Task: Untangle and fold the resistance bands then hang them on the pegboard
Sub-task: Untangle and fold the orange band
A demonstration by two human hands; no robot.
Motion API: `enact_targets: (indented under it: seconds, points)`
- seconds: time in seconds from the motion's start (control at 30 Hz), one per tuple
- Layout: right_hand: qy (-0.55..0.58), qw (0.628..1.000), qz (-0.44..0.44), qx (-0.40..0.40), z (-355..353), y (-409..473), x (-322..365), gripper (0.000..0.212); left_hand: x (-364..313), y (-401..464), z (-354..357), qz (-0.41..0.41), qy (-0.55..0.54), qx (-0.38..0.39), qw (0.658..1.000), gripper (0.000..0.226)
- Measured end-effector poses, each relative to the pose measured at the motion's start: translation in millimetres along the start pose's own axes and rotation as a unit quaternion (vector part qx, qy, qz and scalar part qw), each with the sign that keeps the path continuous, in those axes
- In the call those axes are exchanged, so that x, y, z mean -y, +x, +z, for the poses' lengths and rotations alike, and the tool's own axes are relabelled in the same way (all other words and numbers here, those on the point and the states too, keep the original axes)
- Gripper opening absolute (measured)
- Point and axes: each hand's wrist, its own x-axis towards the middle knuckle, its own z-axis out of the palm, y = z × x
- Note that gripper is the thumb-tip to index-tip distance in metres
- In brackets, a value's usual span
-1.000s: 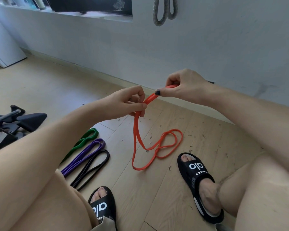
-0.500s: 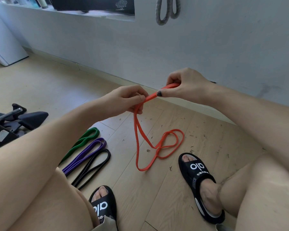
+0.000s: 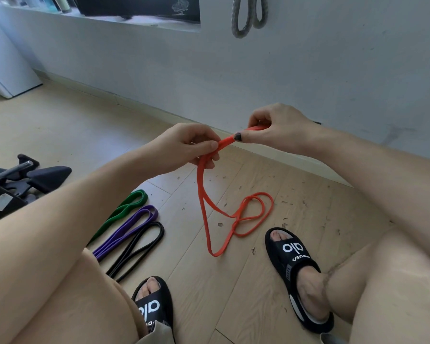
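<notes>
Resistance bands, four on view, are listed from left to right. A green band (image 3: 124, 211), a purple band (image 3: 132, 225) and a black band (image 3: 139, 247) are laid side by side on the wooden floor (image 3: 85, 135), each doubled into a flat, narrow fold; these are judged already folded and not yet hung. An orange band (image 3: 204, 194) is held up at its top, its lower part trailing to the floor in crossed loops near a black sandal (image 3: 296, 269). The left hand (image 3: 184, 145) is curled around the doubled strands, thumb and fingers pinching them; the right hand (image 3: 276, 125) pinches the top bend between thumb and bent fingers. The material is judged light, limp and elastic, with a somewhat grippy rubber surface, so it is expected to sag, twist and cling at crossings rather than slide free. Hold is best taken at a plain stretch of strap beside the crossing, not on the knot itself. A grey looped cord (image 3: 248, 18) is seen hanging on the wall (image 3: 333, 70).
</notes>
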Motion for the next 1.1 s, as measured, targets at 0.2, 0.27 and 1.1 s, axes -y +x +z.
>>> enact_targets:
  seconds: [0.2, 0.27, 1.1]
  points:
    - [-0.011, 1.000, 0.004, 0.015, -0.4, 1.3, -3.2, 0.036, 2.2, 2.1, 1.5, -0.002, -0.001, -0.001, 1.000, 0.015]
    - [-0.016, 1.000, 0.010, 0.023, -0.3, 1.9, -3.9, 0.037, 1.3, 1.9, 2.4, -0.003, -0.010, 0.000, 1.000, 0.016]
    - [0.058, 0.996, 0.009, 0.074, 31.0, 2.9, 27.5, 0.036, -3.9, 6.6, 17.5, 0.036, -0.010, -0.014, 0.999, 0.010]
